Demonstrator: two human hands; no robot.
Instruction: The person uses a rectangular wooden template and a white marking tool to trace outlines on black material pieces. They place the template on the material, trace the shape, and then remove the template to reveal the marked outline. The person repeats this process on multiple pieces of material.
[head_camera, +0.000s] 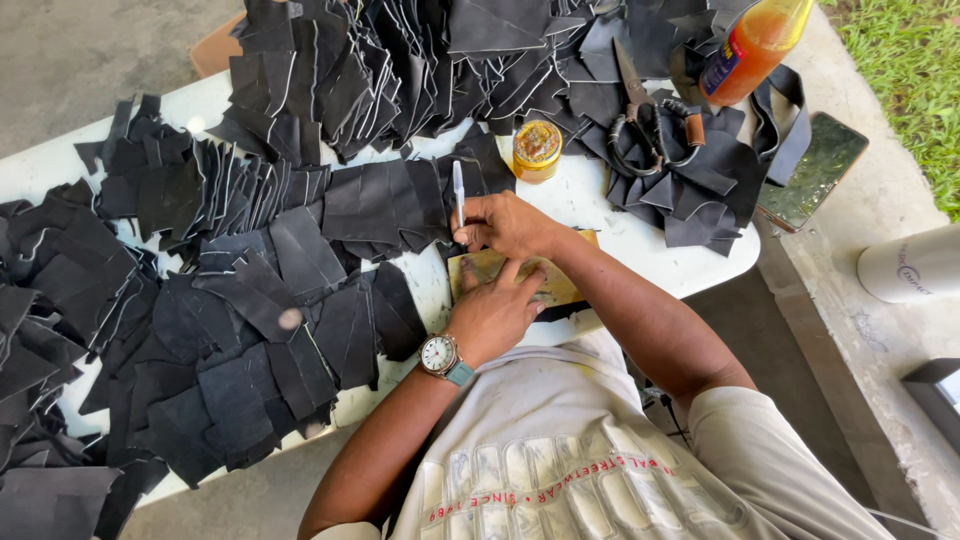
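My right hand (512, 226) grips a white pen (459, 195), tip down at the edge of a tan cardboard template (560, 285). My left hand (497, 312), with a wristwatch (440, 356) on its wrist, presses flat on that template. The template lies over a dark leather piece on the white table (600, 215). Stacks of cut black leather pieces (260, 300) spread to the left of both hands.
A small yellow-lidded jar (537, 150) stands just beyond my right hand. Black scissors (645, 125) lie on more leather at the back right, beside an orange bottle (752, 45). A phone (815, 170) rests on the concrete ledge, with a white cylinder (912, 265) nearby.
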